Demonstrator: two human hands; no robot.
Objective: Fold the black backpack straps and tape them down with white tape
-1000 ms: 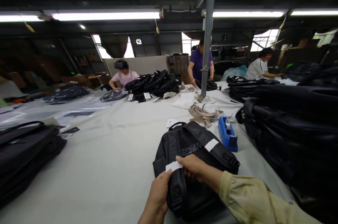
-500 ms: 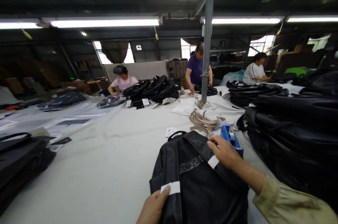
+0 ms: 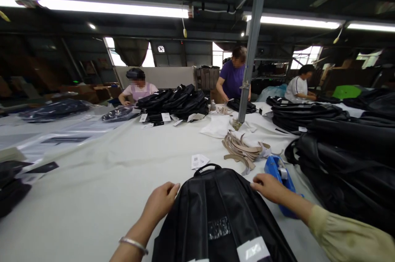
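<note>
A black backpack (image 3: pixel 216 200) lies on the table in front of me, its two shoulder straps facing up and its top handle pointing away. White wraps (image 3: pixel 253 249) sit around the straps near the bottom of the view, and a shiny clear strip (image 3: pixel 219 228) shows between the straps. My left hand (image 3: pixel 161 203), with a silver bangle on the wrist, is closed at the bag's upper left edge. At the upper right edge, my right hand (image 3: pixel 268 187) grips with bent fingers; its fingertips are partly hidden.
Beyond the bag lie white tags (image 3: pixel 199 161) and a heap of beige strips (image 3: pixel 242 149). A blue tape dispenser (image 3: pixel 282 175) stands beside my right forearm. Black bags are piled at right (image 3: pixel 348 163) and farther back (image 3: pixel 175 103). A grey post (image 3: pixel 251 48) rises from the table; three people work beyond.
Both hands have left the straps and white wraps for the backpack's upper side edges. The backpack now sits lower in view, its straps pointing more directly away from me.
</note>
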